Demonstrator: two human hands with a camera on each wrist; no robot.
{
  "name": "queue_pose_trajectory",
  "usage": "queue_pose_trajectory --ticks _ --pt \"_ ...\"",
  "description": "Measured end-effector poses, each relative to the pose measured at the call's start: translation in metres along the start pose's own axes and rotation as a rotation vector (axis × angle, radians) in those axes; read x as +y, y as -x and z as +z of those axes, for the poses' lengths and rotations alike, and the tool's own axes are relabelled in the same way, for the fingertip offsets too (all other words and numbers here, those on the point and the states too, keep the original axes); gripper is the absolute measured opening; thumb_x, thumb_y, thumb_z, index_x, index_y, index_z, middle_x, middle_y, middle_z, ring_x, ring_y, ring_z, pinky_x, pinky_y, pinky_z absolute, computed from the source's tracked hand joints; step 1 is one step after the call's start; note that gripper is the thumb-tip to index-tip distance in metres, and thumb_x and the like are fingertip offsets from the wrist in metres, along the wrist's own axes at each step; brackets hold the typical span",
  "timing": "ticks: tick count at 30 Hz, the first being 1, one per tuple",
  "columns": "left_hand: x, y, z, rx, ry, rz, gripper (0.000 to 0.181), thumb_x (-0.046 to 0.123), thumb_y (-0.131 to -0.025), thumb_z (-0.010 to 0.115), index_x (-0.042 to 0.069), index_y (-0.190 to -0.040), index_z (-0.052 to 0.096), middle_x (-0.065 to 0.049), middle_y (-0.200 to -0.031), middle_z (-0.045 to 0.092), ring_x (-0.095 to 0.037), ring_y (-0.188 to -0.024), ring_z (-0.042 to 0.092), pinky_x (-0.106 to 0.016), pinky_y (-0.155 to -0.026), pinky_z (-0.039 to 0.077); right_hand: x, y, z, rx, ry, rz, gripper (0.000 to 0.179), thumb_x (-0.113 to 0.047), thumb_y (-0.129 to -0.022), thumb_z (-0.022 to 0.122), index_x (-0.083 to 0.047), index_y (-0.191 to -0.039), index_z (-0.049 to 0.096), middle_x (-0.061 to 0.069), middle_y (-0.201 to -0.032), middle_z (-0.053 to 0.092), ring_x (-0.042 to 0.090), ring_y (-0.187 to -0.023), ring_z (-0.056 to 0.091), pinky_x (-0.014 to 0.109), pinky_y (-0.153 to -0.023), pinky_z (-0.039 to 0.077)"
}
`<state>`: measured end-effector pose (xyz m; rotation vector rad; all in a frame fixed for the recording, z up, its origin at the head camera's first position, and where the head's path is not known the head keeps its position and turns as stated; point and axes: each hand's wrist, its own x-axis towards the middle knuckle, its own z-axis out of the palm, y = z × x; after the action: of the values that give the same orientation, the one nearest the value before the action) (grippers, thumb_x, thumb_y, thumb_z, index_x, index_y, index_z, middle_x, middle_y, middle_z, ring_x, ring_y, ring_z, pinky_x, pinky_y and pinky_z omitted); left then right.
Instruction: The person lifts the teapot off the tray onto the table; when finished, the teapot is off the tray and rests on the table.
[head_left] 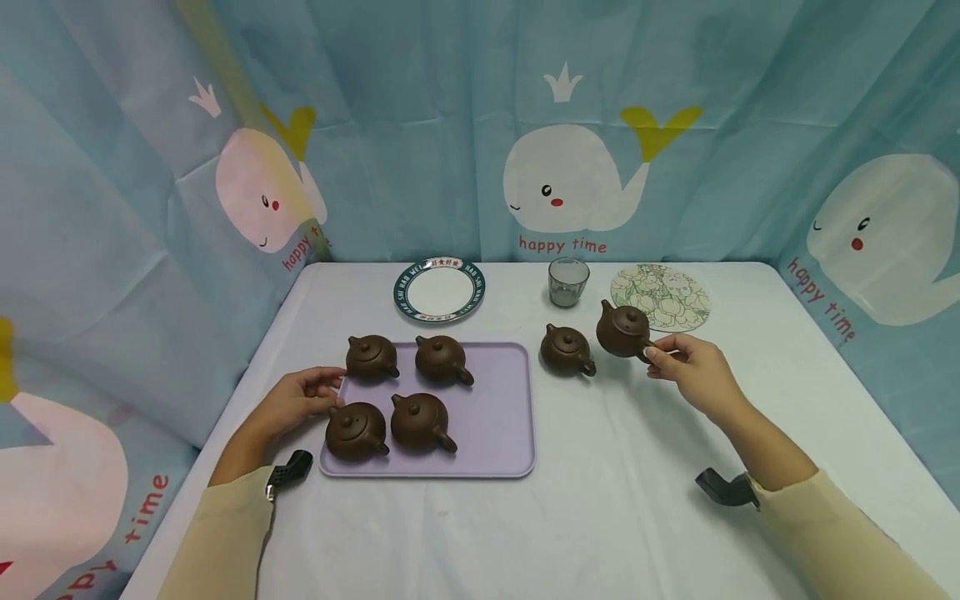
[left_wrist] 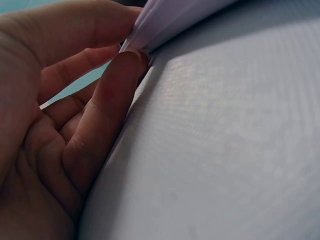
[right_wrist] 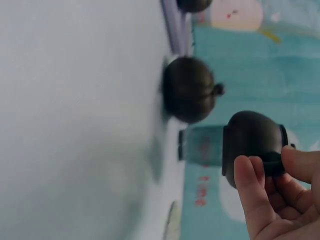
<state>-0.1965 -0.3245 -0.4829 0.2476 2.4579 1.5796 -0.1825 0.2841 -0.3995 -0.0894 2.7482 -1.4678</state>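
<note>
A brown teapot (head_left: pixel 624 328) is pinched by its handle in the right hand (head_left: pixel 693 369), lifted beside another teapot (head_left: pixel 566 348) near the table's far edge. The tray's (head_left: pixel 495 417) left rim is gripped by the left hand (head_left: pixel 300 400); four teapots are carried on it.

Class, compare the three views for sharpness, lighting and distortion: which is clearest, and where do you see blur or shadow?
Head view: sharp, evenly lit, edges bowed by the wide lens. Left wrist view: dim and soft, the left hand fills it at the tray edge. Right wrist view: blurred throughout, the held teapot dark in the right hand.

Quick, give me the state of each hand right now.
Left hand: pinches the edge of the purple tray.
Right hand: holds a brown teapot by its handle.
</note>
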Motion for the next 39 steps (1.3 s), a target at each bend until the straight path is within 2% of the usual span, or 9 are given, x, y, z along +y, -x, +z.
queue_pose_trajectory --ticks 9,17,30,36,39 --pt "-0.001 0.000 0.000 0.010 -0.007 0.013 0.052 -0.001 -0.085 0.071 -0.010 -0.132 0.051 -0.024 -0.109 0.062 -0.013 -0.082 0.065 -0.026 -0.068 0.052 0.032 -0.011 -0.004 -0.033 0.004 0.058 0.042 -0.033 -0.098 0.060 0.006 -0.113 0.059 0.024 -0.105 0.068 0.015 -0.085 0.070 0.016 -0.073 0.049" --pt "-0.002 0.000 0.000 0.013 -0.015 0.020 0.053 0.001 -0.084 0.072 -0.008 -0.132 0.052 -0.025 -0.111 0.061 -0.013 -0.083 0.065 -0.025 -0.069 0.052 0.047 -0.018 -0.006 -0.080 -0.004 0.034 0.041 -0.030 -0.098 0.060 0.008 -0.112 0.059 0.024 -0.110 0.067 0.020 -0.089 0.070 0.016 -0.076 0.049" --pt "-0.003 0.002 0.001 0.005 0.010 0.013 0.053 -0.001 -0.085 0.071 -0.010 -0.133 0.050 -0.028 -0.112 0.059 -0.012 -0.083 0.066 -0.026 -0.070 0.053 0.053 -0.021 -0.004 -0.090 0.024 0.037 0.038 -0.028 -0.098 0.061 0.008 -0.110 0.060 0.022 -0.108 0.067 0.019 -0.085 0.071 0.015 -0.075 0.048" --pt "-0.002 0.000 0.001 -0.001 0.015 0.021 0.053 0.000 -0.086 0.070 -0.009 -0.134 0.050 -0.026 -0.112 0.059 -0.013 -0.083 0.066 -0.026 -0.070 0.053 0.049 -0.020 -0.008 -0.099 0.067 0.048 0.044 -0.034 -0.098 0.060 0.007 -0.113 0.060 0.020 -0.103 0.069 0.023 -0.086 0.070 0.020 -0.073 0.049" --pt "-0.003 -0.001 0.000 -0.004 0.026 0.021 0.053 -0.001 -0.086 0.070 -0.010 -0.135 0.049 -0.027 -0.113 0.059 -0.013 -0.084 0.065 -0.027 -0.070 0.053 0.046 -0.021 -0.014 -0.109 0.066 0.061 0.050 -0.038 -0.097 0.059 0.007 -0.118 0.058 0.021 -0.108 0.067 0.027 -0.090 0.070 0.023 -0.075 0.052"
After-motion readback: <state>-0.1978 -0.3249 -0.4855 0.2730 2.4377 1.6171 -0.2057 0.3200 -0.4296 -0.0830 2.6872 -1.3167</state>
